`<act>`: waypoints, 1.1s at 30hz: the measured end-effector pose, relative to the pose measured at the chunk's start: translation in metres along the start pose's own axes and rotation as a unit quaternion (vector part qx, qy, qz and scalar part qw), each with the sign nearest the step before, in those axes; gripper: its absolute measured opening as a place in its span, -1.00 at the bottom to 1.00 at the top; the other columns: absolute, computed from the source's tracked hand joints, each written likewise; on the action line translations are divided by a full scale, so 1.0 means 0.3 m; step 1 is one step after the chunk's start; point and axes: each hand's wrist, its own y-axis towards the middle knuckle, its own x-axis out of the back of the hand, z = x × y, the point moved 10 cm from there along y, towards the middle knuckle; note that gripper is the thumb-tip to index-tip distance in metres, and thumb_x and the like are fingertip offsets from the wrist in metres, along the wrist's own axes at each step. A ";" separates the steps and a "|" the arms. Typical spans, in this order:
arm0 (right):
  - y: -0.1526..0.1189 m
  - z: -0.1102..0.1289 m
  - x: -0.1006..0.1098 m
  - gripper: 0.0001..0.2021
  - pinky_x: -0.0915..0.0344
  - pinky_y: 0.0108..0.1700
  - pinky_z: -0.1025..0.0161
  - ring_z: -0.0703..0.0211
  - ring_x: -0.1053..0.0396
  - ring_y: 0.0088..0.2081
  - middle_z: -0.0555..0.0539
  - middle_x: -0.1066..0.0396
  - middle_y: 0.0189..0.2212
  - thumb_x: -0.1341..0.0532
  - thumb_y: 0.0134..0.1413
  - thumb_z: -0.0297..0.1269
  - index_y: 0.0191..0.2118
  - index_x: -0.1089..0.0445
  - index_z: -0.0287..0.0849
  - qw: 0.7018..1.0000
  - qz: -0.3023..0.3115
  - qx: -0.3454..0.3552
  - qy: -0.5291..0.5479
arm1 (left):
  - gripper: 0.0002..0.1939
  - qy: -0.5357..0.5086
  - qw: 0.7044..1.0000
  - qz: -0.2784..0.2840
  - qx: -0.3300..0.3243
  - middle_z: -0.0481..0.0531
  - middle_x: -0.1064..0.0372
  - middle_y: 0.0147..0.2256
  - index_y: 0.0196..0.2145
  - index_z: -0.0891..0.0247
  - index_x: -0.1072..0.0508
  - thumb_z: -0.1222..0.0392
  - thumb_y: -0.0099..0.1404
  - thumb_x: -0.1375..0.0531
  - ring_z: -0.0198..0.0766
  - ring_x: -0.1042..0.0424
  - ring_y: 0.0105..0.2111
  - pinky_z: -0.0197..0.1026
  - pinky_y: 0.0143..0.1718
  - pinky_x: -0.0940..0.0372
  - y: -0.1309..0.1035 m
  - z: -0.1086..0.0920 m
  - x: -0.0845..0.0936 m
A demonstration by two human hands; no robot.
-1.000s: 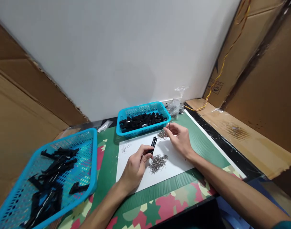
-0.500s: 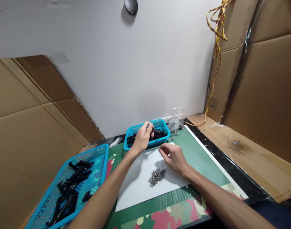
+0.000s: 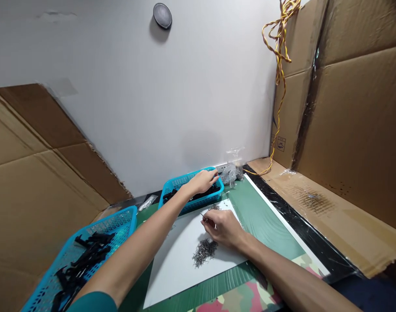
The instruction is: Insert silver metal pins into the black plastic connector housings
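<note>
My left hand (image 3: pixel 204 181) reaches over the right part of the far blue basket (image 3: pixel 165 187), its fingers bent down above black parts; what they hold, if anything, is hidden. Over the white sheet (image 3: pixel 172 264), my right hand (image 3: pixel 222 225) pinches a small thin metal piece (image 3: pixel 203 216) between thumb and fingers. A pile of small metal pieces (image 3: pixel 205 251) lies on the sheet just below my right hand. A smaller heap (image 3: pixel 214 207) shows behind that hand. Long black parts (image 3: pixel 90 251) lie in the near blue basket (image 3: pixel 134 216) at the left.
Clear plastic bags (image 3: pixel 229 174) sit right of the far basket. A small clear packet (image 3: pixel 147 203) lies to its left. Cardboard panels (image 3: pixel 357 95) stand on both sides. Yellow twisted wire (image 3: pixel 279 108) hangs at the right. A green mat (image 3: pixel 263 212) lies under the sheet.
My left hand has moved right and farther over the far basket. My right hand has shifted left and down, still pinching a thin piece. The whole view has shifted slightly.
</note>
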 end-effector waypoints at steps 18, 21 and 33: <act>-0.035 -0.005 0.037 -0.80 -0.28 -0.25 0.20 0.01 -0.54 -0.27 -0.16 -0.60 -0.23 -0.08 0.44 -0.39 -0.11 -0.47 -0.16 1.000 -0.006 0.028 0.014 | -0.55 0.033 0.993 -0.067 0.096 0.04 -0.48 -0.38 0.04 0.20 -0.54 -0.04 0.56 0.05 -0.19 -0.38 -0.40 -0.19 -0.26 -0.18 -0.397 0.214 0.234; -0.051 0.002 0.076 -0.72 -0.36 -0.17 0.13 -0.06 -0.56 -0.15 -0.19 -0.59 -0.10 0.00 0.47 -0.40 0.06 -0.43 -0.14 0.999 -0.043 0.031 -0.014 | -0.57 0.042 0.980 -0.063 0.182 0.09 -0.55 -0.29 -0.05 0.23 -0.58 -0.03 0.54 0.02 -0.17 -0.44 -0.35 -0.21 -0.28 -0.23 -0.631 0.351 0.257; -0.050 -0.019 0.209 -0.74 -0.32 -0.16 0.02 -0.11 -0.38 -0.23 -0.18 -0.46 -0.29 -0.02 0.47 -0.25 -0.07 -0.46 -0.12 0.991 -0.101 0.043 -0.071 | -0.90 0.113 0.945 0.049 0.303 0.12 -0.55 -0.31 -0.41 0.20 -0.49 0.19 0.26 -0.28 -0.04 -0.55 -0.24 -0.15 -0.14 -0.30 -1.213 0.559 0.067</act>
